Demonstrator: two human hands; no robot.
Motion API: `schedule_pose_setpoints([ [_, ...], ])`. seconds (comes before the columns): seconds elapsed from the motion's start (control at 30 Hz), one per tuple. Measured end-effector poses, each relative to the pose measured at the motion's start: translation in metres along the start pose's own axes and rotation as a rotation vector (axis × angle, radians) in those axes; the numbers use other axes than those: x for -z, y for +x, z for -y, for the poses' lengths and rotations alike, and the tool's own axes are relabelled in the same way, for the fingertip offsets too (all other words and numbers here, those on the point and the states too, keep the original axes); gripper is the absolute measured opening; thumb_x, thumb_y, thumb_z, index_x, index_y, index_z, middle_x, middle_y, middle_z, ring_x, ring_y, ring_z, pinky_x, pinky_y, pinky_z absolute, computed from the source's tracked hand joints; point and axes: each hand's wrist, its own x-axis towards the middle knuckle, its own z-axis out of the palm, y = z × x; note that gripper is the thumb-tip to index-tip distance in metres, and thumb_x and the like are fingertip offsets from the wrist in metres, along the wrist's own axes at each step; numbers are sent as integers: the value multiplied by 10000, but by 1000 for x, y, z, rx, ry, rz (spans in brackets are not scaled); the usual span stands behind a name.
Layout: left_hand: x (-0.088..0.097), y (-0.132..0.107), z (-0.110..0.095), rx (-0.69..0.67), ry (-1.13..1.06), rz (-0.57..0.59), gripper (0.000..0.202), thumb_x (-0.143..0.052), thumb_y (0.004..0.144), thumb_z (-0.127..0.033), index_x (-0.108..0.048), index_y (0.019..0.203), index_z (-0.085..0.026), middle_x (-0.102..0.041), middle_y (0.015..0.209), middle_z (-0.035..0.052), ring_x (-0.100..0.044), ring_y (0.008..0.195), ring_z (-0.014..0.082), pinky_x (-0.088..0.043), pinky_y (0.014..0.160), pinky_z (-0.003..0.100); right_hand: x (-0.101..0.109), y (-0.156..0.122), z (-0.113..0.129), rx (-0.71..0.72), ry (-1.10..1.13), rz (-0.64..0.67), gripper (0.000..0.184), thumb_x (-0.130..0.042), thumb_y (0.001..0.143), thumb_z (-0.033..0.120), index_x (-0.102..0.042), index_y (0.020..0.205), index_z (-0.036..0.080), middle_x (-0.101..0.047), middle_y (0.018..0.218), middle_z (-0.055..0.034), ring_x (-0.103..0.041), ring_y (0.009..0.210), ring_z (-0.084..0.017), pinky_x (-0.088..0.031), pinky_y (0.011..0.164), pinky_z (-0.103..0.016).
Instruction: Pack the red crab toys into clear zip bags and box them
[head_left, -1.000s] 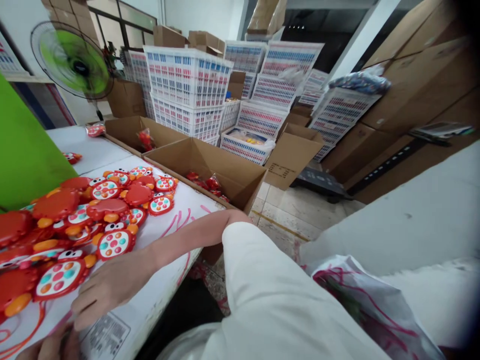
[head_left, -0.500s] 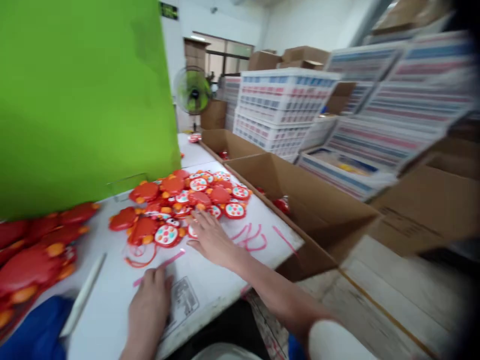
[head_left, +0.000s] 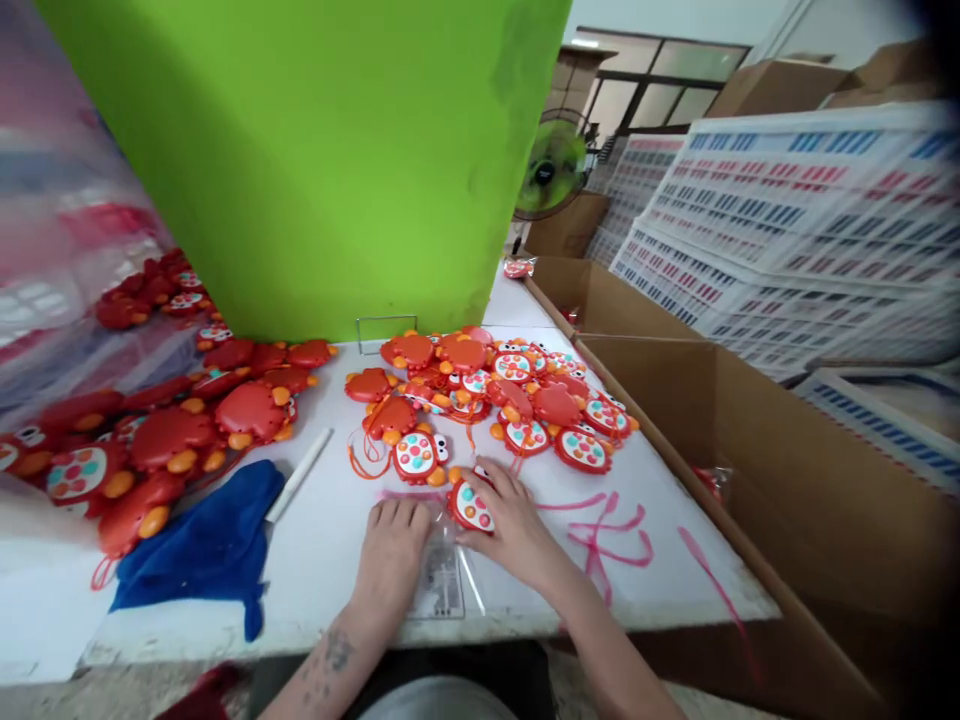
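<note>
Both my hands are at the front of the white table (head_left: 322, 570). My right hand (head_left: 510, 520) grips a red crab-shaped toy with a dotted button face (head_left: 470, 506). That toy lies at the mouth of a transparent plastic bag with a printed label (head_left: 439, 580). My left hand (head_left: 390, 555) holds the bag's near edge. Just above my hands, a heap of similar crab toys (head_left: 487, 395) spreads across the table, with orange cords among them. A second heap (head_left: 169, 430) lies further left.
A green board (head_left: 300, 170) stands behind the toys. A blue cloth (head_left: 199, 545) and a white stick (head_left: 298, 475) lie on the left. Pink marks (head_left: 604, 535) streak the table. An open cardboard box (head_left: 720, 450) sits along the right edge, with stacked white crates (head_left: 787, 220) beyond.
The view has swung left, bringing the green board to the middle. My hands have come together, with the right hand now on a toy at the bag's mouth and the left on the bag.
</note>
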Motion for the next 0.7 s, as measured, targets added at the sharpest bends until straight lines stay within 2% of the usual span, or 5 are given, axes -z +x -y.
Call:
schedule_pose_setpoints([
  [0.2, -11, -3, 2, -24, -159, -31, 203, -540, 865, -178, -587, 1062, -179, -628, 973, 66, -527, 920, 233, -426, 837, 399, 3, -8, -13, 43, 96, -39, 602, -564, 724, 195, -458, 1316, 226, -401, 1413, -108, -385, 1301, -263, -365, 1056, -444],
  [0.37, -8, -4, 3, -1, -290, -18, 235, -528, 866, -174, -597, 1089, -200, -616, 1004, 68, -517, 940, 232, -417, 875, 424, 15, -5, -25, -202, 328, -219, 496, -518, 748, 220, -474, 1242, 208, -599, 1179, -100, -593, 1043, -251, -473, 915, -447],
  [0.47, -4, -5, 3, 8, -373, -20, 393, -515, 878, -211, -476, 1268, -180, -607, 999, 82, -509, 932, 234, -414, 878, 440, 23, -4, -23, -302, 591, -299, 438, -583, 757, 307, -506, 1178, 214, -629, 1109, -88, -619, 959, -240, -505, 847, -420],
  [0.6, -1, -7, 4, 31, -490, -63, 637, -518, 880, -244, -205, 1429, -157, -605, 987, 81, -510, 912, 225, -426, 857, 422, 37, -7, -8, -173, 929, -106, 406, -679, 725, 317, -576, 1113, 256, -634, 1130, -87, -628, 963, -240, -531, 799, -369],
  [0.7, 0, -7, 4, 8, -480, -68, 520, -483, 892, -223, -311, 1378, -161, -598, 1053, 99, -507, 949, 227, -410, 873, 422, 39, -6, 4, -89, 1014, 48, 342, -704, 720, 310, -629, 1049, 254, -640, 1138, -107, -627, 998, -262, -531, 824, -390],
])
